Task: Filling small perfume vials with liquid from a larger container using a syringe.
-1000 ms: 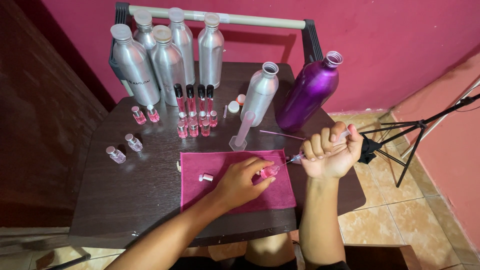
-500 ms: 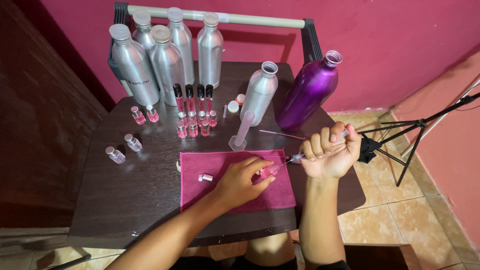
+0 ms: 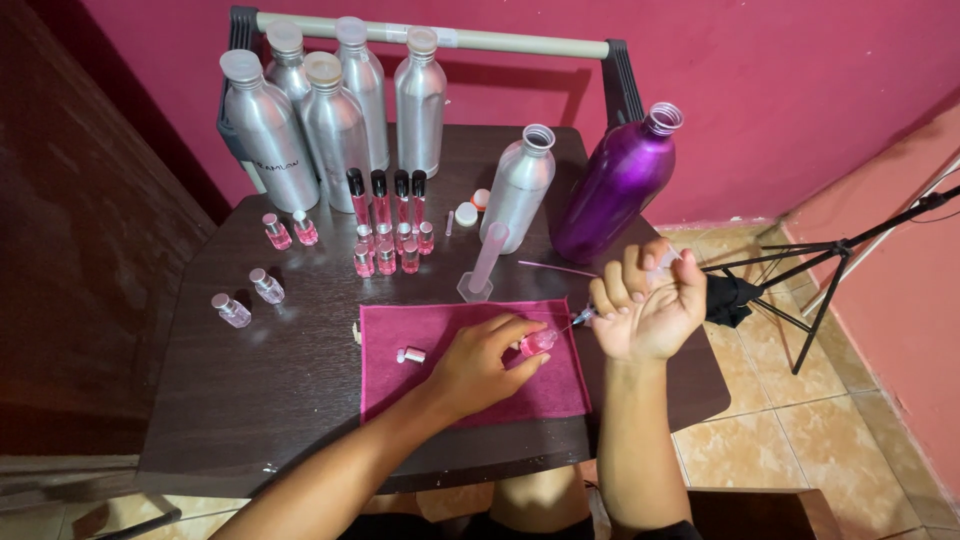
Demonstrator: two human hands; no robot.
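At the upper left of the frame I counted 4 tall brushed-aluminium bottles (image 3: 330,105) with pale caps, standing together at the back of the dark wooden table (image 3: 250,380). Below them, at left of centre, stood several small glass vials of pink liquid (image 3: 390,250), some with black caps.

At centre lay the magenta cloth mat (image 3: 470,400), and on it my left hand (image 3: 480,365) had its fingers closed round a small round glass bottle of pink liquid (image 3: 538,342), pinching it by the body against the cloth. I judged that bottle light, smooth and breakable, likely to skid or tip if taken by the neck, so the grip low on its belly with the soft cloth under it looked the safest hold. A small silver cap (image 3: 411,354) lay loose on the mat to the left of that hand.

Right of centre, my right hand (image 3: 645,305) was curled round a thin clear plastic syringe (image 3: 600,308), its needle tip pointing at the bottle's mouth. I judged the syringe light, stiff and slippery, its needle easily bent, best held along the barrel.

Behind stood 1 open aluminium bottle (image 3: 520,185) and a large purple metallic bottle (image 3: 620,185); a black tripod (image 3: 800,290) stood at far right.
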